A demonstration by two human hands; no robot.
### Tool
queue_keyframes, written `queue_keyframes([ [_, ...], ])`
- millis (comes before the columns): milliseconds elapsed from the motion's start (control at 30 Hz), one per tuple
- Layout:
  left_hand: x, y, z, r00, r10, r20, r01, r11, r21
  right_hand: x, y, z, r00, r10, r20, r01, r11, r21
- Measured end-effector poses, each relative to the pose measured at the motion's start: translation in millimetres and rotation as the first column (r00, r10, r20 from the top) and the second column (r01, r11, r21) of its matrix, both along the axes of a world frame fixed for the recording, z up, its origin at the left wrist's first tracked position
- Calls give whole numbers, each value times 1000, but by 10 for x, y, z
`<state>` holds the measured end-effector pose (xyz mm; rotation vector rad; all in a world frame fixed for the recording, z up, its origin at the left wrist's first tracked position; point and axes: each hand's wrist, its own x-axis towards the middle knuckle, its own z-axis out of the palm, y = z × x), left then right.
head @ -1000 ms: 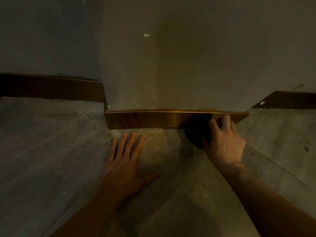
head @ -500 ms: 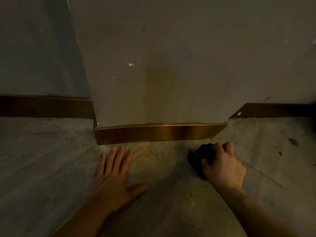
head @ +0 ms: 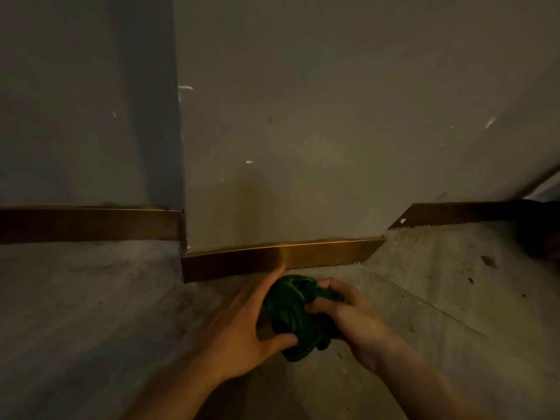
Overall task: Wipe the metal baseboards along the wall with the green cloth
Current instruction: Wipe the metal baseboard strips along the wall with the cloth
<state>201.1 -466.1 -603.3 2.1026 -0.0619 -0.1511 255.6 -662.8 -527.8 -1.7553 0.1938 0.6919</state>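
Observation:
A crumpled green cloth (head: 295, 313) is held between both hands just above the floor, in front of the wall pillar. My right hand (head: 348, 321) grips its right side with curled fingers. My left hand (head: 242, 325) cups its left side, thumb under the cloth and fingers stretched toward the wall. A brass-coloured metal baseboard (head: 318, 254) runs along the pillar's foot, a short way beyond the cloth. More baseboard lies on the recessed wall at left (head: 85, 224) and at right (head: 454, 213).
The grey pillar wall (head: 303, 131) juts out toward me, with its corner edge at left. The concrete floor (head: 91, 313) is dusty, with dark specks at right (head: 488, 260). A dark shape sits at the far right edge (head: 542, 231).
My right hand pulled the cloth back from the baseboard toward the floor's middle. My left hand lifted off the floor and came right to hold the cloth. The view tilted upward.

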Motion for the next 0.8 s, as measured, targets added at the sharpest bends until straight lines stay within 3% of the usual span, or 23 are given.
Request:
queue_keyframes([
  [100,36,70,96,998,-40,37,39,998,39,-73,133,45,996,74,-50,-70,995,67],
  [267,50,263,161,994,-9,109,2,998,64,-165,274,181,987,163,-2,-162,982,92],
  [400,104,305,237,995,-24,94,14,995,99,-244,405,280,949,271,162,-255,960,-113],
  [567,198,236,392,993,-60,102,36,975,219,-270,418,309,891,285,353,-161,926,-341],
  [800,333,45,615,984,-96,148,36,930,367,-179,211,295,844,267,465,-90,925,-369],
])
